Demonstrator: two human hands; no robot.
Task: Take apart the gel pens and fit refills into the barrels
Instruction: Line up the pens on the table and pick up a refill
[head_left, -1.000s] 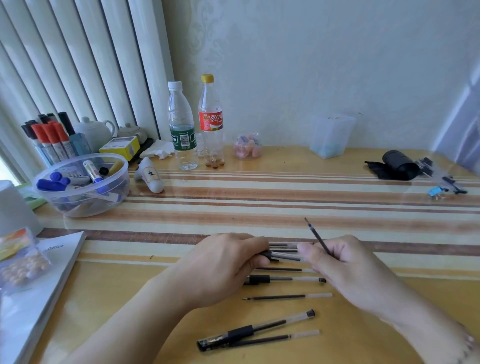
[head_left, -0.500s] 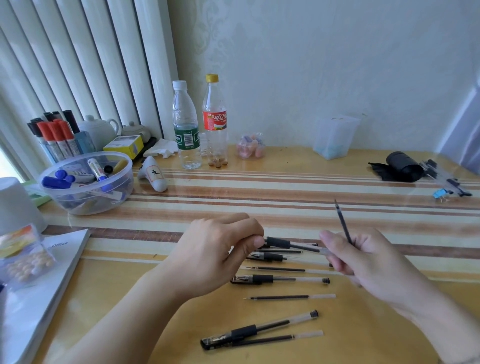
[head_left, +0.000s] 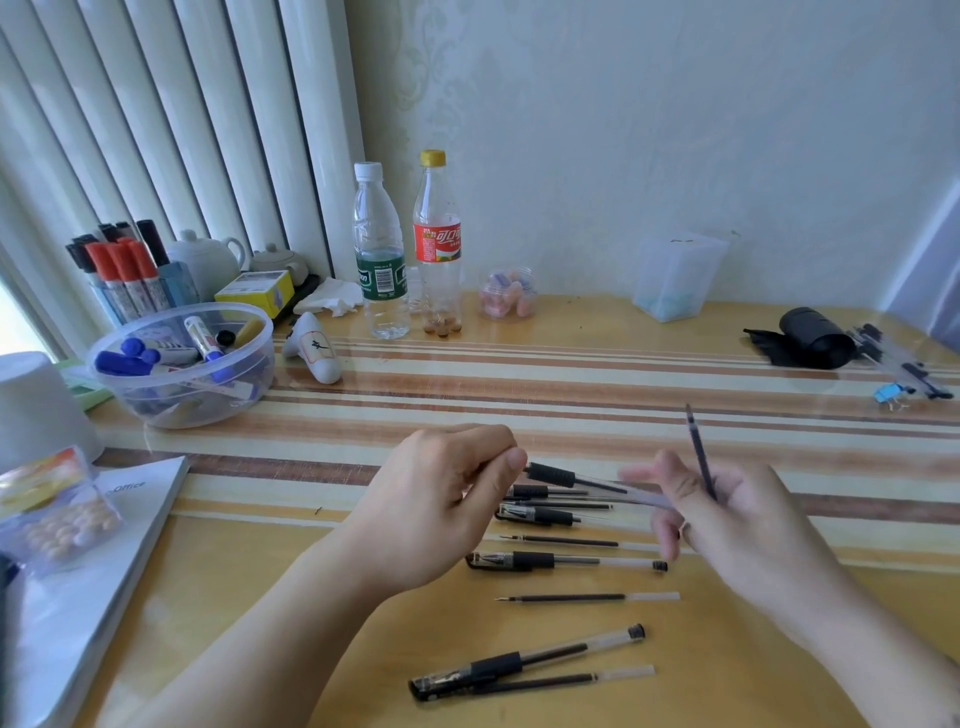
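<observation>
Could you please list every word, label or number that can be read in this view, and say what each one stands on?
"Office": on the white booklet at the left table edge.
Red label of the yellow-capped clear bottle: white script, too stylised to read.
Green label of the white-capped clear bottle: barcode and letters too blurred.
White ceramic flask lying on its side: one dark character, unreadable.
Marker labels in the clear plastic bowl: too small.

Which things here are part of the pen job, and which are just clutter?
Job: gel pen held between left hand and right hand; refill in right hand; pens and refills on table.
Clutter: bottles, marker bowl, teapot.
</observation>
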